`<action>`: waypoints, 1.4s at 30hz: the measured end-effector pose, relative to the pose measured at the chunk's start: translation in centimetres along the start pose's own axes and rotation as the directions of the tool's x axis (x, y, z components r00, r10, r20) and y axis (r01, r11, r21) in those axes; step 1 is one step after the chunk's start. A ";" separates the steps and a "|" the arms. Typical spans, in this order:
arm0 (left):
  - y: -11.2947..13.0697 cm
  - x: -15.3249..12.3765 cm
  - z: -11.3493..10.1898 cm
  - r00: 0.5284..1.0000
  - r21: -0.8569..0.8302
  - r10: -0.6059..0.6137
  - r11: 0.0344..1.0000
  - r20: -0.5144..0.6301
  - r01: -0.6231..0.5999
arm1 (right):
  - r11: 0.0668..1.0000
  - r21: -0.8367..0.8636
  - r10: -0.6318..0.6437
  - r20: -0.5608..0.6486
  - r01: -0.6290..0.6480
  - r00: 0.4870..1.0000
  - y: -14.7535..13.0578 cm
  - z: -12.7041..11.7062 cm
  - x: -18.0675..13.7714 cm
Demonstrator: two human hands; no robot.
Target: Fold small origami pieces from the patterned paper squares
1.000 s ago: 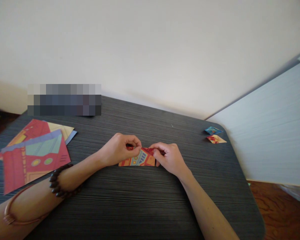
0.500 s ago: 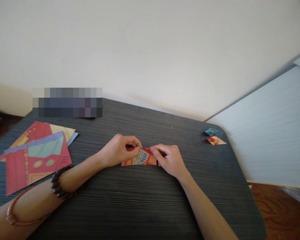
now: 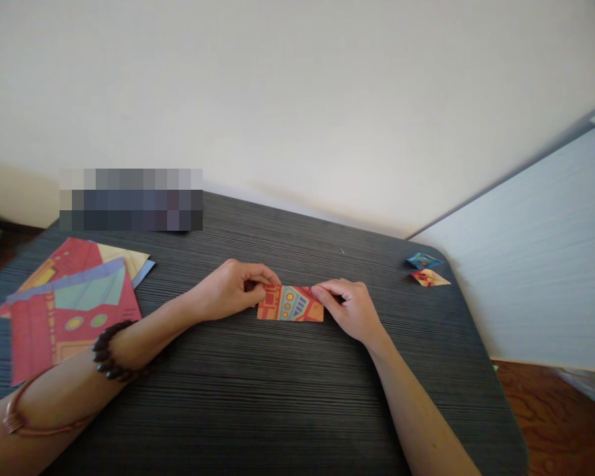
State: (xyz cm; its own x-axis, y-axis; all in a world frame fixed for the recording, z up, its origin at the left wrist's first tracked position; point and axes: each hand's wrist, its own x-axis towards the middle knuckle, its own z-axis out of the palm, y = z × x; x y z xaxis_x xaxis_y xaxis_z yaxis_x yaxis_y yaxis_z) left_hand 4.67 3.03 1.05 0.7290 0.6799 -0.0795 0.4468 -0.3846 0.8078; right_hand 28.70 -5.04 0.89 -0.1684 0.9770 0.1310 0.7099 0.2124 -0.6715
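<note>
A small folded strip of patterned orange and red paper (image 3: 290, 304) lies flat on the dark striped table (image 3: 277, 396). My left hand (image 3: 233, 287) pinches its left end with curled fingers. My right hand (image 3: 350, 305) pinches its right end, thumb and forefinger pressed on the upper right corner. A dark bead bracelet and a thin copper bangle sit on my left forearm.
A stack of larger patterned sheets (image 3: 69, 301) lies at the table's left. Two small folded paper pieces, one blue (image 3: 423, 260) and one orange (image 3: 429, 278), rest near the far right corner. A pale panel (image 3: 540, 264) stands right of the table; a wall is behind.
The paper strip has shifted slightly right and now lies flatter and squarer to me. Both hands moved with it, the right hand drawing out to the strip's right end.
</note>
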 end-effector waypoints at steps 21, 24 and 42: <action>0.0 -0.1 1.4 0.895 0.569 0.445 0.729 0.026 -0.379 | 0.985 -0.049 0.152 -0.177 -0.163 0.972 -1.1 2.2 0.1; -0.1 -0.1 1.2 0.897 0.568 0.441 0.729 0.038 -0.382 | 0.992 -0.089 0.069 -0.178 -0.086 0.982 -0.8 2.1 -0.1; -0.9 0.1 0.3 0.898 0.507 0.439 0.766 0.036 -0.395 | 0.877 -0.393 -0.283 0.044 0.277 0.958 -0.4 2.4 -0.7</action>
State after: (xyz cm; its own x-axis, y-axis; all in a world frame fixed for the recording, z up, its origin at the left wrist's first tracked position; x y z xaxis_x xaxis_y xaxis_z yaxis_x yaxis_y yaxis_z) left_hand 4.52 3.20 0.15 0.8691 0.4191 0.2626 0.3171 -0.8796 0.3546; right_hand 26.90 -5.88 -0.72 -0.3928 0.8749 0.2834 0.8443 0.4652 -0.2660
